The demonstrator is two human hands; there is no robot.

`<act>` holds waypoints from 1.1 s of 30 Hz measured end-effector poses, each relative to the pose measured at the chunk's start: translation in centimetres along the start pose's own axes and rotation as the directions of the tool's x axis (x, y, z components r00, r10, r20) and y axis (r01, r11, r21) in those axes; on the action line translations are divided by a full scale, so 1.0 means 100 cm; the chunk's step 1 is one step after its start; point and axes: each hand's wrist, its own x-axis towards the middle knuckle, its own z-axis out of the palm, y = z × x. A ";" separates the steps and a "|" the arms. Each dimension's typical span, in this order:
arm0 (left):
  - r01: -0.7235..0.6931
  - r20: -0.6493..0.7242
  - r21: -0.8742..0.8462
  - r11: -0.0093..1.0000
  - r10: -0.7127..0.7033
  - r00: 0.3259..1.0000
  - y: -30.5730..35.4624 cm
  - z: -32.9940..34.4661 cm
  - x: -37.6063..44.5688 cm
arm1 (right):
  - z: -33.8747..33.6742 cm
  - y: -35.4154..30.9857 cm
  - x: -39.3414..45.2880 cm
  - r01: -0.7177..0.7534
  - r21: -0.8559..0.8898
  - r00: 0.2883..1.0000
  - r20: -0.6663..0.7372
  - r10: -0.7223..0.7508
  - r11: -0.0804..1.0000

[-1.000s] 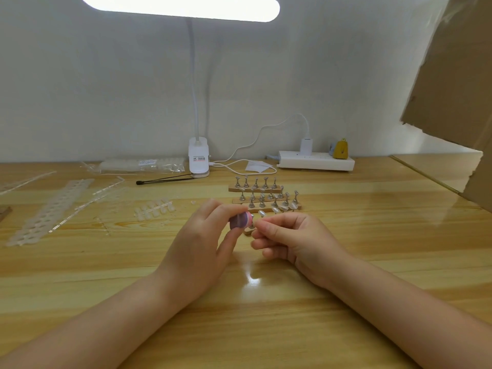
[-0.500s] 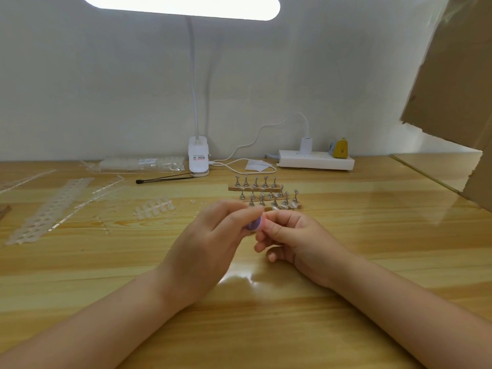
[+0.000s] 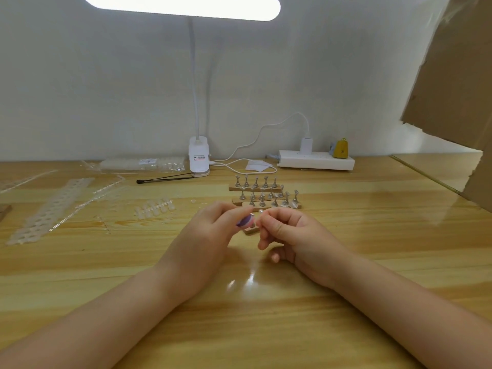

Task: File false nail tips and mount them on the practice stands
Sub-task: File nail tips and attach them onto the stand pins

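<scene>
My left hand (image 3: 210,235) pinches a small purple and pink nail file (image 3: 246,221) between thumb and fingers. Right beside it my right hand (image 3: 287,233) pinches a tiny clear nail tip (image 3: 259,212) at its fingertips, touching the file. Just behind both hands stand several wooden practice stands (image 3: 255,188) in rows, each with small metal holders; a few of the nearest holders carry clear tips (image 3: 294,201). A small wooden block (image 3: 250,230) shows on the table below the file.
Loose clear nail tips (image 3: 154,206) and emptied plastic tip strips (image 3: 53,206) lie on the wooden table at left. At the back are a bag of tips (image 3: 141,163), a clip lamp base (image 3: 198,158), a black stick (image 3: 162,179) and a white power strip (image 3: 316,161). Cardboard (image 3: 458,83) hangs at right.
The file has tilted and shifted slightly against the nail tip while both hands stayed close together; my left fingers first covered the file, then it shows again.
</scene>
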 end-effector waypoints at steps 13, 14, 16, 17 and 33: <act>-0.221 -0.157 0.152 0.963 0.244 0.957 0.010 -0.003 0.004 | -0.003 -0.002 0.001 -0.049 0.022 0.993 0.110 0.047 0.999; -0.272 -0.148 0.156 0.950 0.295 0.944 0.013 -0.001 0.004 | -0.004 -0.002 0.001 -0.047 0.013 0.991 0.123 0.045 0.999; -0.299 -0.093 0.205 0.932 0.323 0.942 0.015 0.001 0.003 | -0.005 -0.001 0.001 -0.047 0.000 0.988 0.146 0.047 0.999; -0.267 -0.073 0.240 0.933 0.292 0.954 0.011 0.001 0.002 | -0.006 -0.002 0.002 -0.052 0.010 0.988 0.148 0.050 0.999; -0.405 -0.105 0.310 0.860 0.454 0.885 0.004 -0.003 0.003 | -0.009 -0.004 0.001 -0.048 0.019 0.965 0.260 0.041 0.999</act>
